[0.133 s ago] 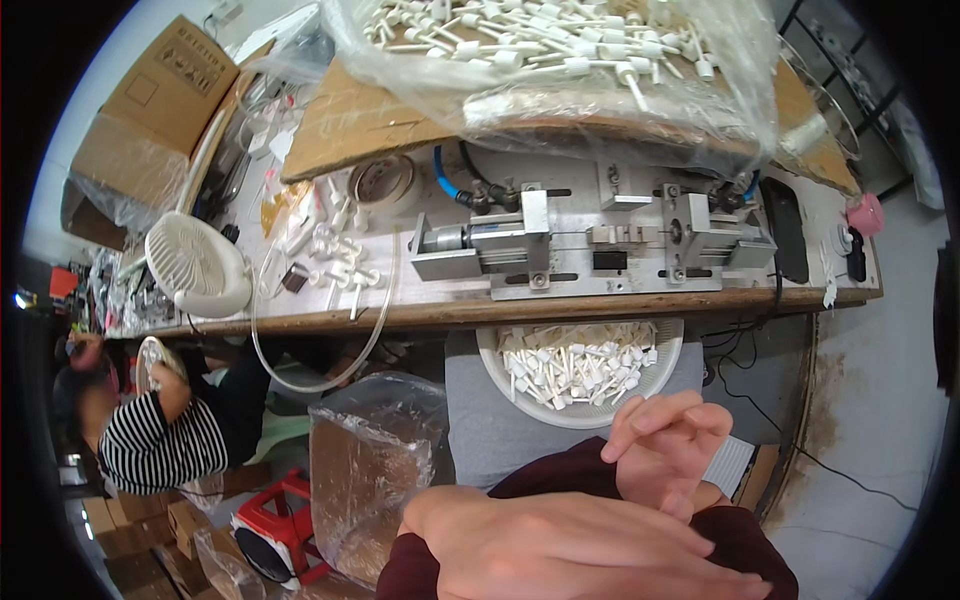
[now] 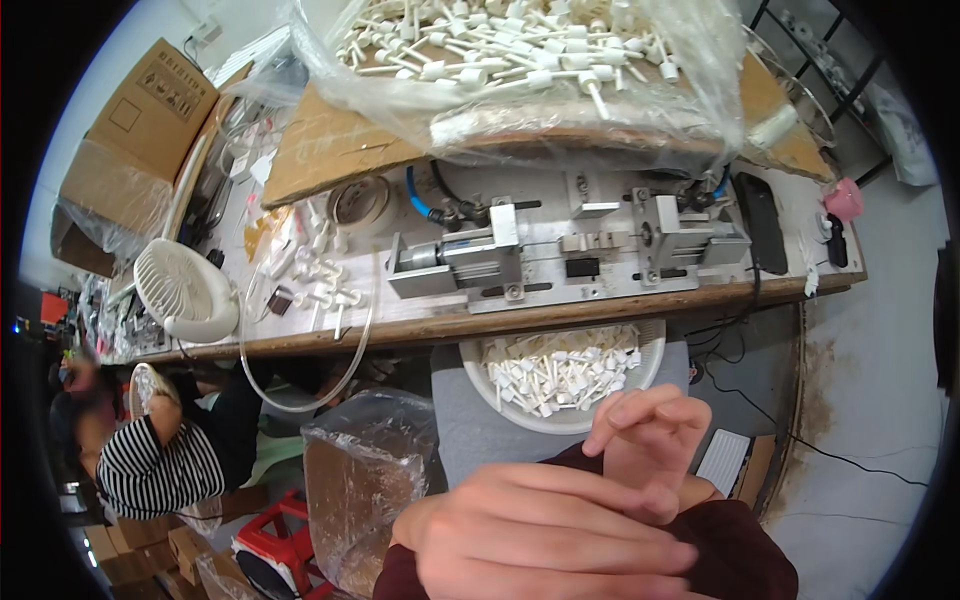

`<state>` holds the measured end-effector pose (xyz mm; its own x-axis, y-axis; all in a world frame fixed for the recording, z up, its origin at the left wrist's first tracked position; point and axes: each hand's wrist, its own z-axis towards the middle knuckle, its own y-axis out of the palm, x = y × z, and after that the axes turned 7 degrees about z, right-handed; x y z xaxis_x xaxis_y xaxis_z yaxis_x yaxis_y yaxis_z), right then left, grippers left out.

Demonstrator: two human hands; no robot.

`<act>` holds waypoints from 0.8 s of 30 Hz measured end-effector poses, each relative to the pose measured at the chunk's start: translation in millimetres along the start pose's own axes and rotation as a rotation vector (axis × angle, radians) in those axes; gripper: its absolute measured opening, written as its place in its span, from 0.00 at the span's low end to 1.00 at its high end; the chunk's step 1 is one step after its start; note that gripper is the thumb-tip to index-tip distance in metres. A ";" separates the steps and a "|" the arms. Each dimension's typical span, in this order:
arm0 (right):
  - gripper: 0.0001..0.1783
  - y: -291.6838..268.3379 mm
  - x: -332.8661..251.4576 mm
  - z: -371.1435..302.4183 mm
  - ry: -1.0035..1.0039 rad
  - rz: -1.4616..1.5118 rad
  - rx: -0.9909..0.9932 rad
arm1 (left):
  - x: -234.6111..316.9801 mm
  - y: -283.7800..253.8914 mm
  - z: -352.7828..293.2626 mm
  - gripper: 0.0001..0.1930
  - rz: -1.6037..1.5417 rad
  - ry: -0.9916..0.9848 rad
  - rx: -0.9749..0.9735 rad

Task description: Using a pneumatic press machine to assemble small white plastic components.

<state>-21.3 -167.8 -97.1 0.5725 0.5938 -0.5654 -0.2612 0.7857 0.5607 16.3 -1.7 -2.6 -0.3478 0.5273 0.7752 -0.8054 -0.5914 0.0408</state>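
Observation:
My left hand (image 2: 545,530) stretches across the lower middle, its back up and its fingers long and lightly parted. Behind it, a little higher, my right hand (image 2: 652,445) turns its palm toward me with the fingers loosely curled and apart. Nothing shows in either hand. The left fingers overlap the right wrist in view; whether they touch I cannot tell. Just beyond my hands, a white round basket (image 2: 560,422) on my lap holds many small white plastic pieces (image 2: 560,375) with thin stems and wider caps.
On the bench stands a metal fixture (image 2: 590,275) with two cylinders and blue hoses. Above it, cardboard (image 2: 340,150) bears a bag of white pieces (image 2: 520,50). A fan (image 2: 185,290), tape roll (image 2: 358,203) and phone (image 2: 762,225) lie around. A person in stripes (image 2: 165,465) sits left.
The view has shifted slightly, so the bench and basket sit a little lower and further left. My left hand appears slightly higher, its fingers further left; my right hand keeps its curled shape.

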 end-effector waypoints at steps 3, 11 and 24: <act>0.26 -13.6 -2.6 27.5 -0.059 -0.206 -0.122 | 19.3 -15.6 1.4 0.28 0.667 0.145 0.098; 0.08 -23.6 19.3 167.9 -0.286 -0.984 -0.250 | -24.5 -2.9 -42.9 0.13 0.886 -0.086 0.774; 0.21 24.4 135.1 327.9 0.401 -1.785 -0.844 | -54.7 -4.1 -73.4 0.16 0.774 -0.258 0.622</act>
<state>304.5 -125.3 38.6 0.4103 -0.8892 -0.2023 -0.0027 0.2207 -0.9753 3.3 16.7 -91.4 -0.4936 -0.2369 0.8368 0.0127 -0.9641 -0.2654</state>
